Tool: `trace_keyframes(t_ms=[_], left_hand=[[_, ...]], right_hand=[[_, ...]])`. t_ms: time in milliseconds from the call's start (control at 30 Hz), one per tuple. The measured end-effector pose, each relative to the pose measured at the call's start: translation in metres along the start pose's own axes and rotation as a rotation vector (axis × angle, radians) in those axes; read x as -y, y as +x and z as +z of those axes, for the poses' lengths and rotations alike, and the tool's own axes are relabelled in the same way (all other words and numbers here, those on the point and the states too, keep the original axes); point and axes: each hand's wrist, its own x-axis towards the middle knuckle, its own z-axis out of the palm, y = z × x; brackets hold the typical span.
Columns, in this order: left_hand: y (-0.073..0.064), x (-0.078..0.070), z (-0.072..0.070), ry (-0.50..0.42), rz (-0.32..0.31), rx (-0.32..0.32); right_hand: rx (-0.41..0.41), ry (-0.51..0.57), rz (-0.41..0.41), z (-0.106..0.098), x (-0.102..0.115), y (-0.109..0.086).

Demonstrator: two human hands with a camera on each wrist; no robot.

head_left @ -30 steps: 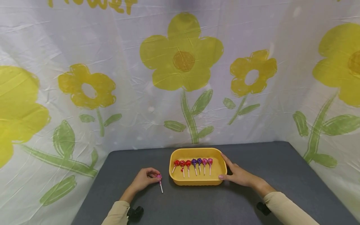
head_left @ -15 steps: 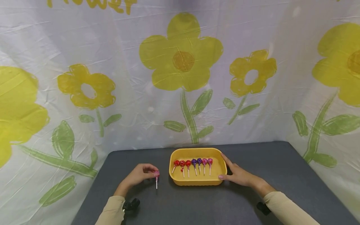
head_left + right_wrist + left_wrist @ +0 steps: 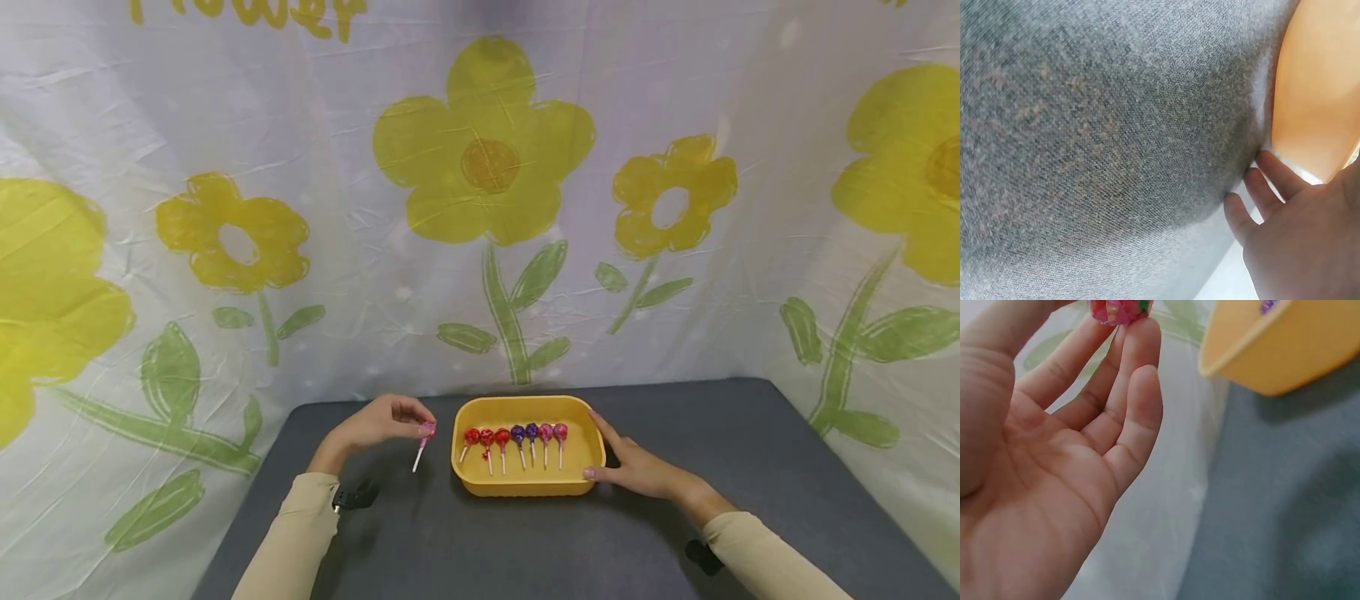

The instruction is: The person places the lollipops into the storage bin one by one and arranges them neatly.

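My left hand point(image 3: 378, 423) pinches a pink-wrapped lollipop point(image 3: 427, 429) by its head, the white stick slanting down to the left. It hovers above the table, left of a yellow tray point(image 3: 525, 486). In the left wrist view the lollipop's wrapper point(image 3: 1119, 309) shows at the top edge, with the other fingers loosely bent. Inside the tray lies a row of lollipops: red ones point(image 3: 487, 437) at left, purple ones point(image 3: 532, 431) in the middle, pink ones point(image 3: 560, 432) at right. My right hand point(image 3: 636, 467) touches the tray's right end, thumb and forefinger spread along it; the right wrist view shows straight fingers point(image 3: 1266, 194).
A dark grey table point(image 3: 525, 550) bears the tray. Behind it hangs a pale cloth point(image 3: 360, 333) painted with yellow flowers. A black wrist-worn device point(image 3: 356, 496) sits below the left wrist and another point(image 3: 703, 557) below the right.
My left hand drew the lollipop slightly left, then moved it up and away toward the table's back, with its stick now slanting left. The right hand and tray have stayed in place.
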Motion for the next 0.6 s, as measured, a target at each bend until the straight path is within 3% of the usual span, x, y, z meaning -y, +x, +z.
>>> trace_keyframes(t_ms=[333,600], left_hand=[[0.035,-0.030,0.002,0.036,0.009,0.048],[0.067,-0.046,0.008,0.007,0.023,0.147]], right_hand=[[-0.007,-0.002,-0.013,0.001,-0.001,0.001],[-0.001,0.020,-0.006,0.001,-0.003,0.000]])
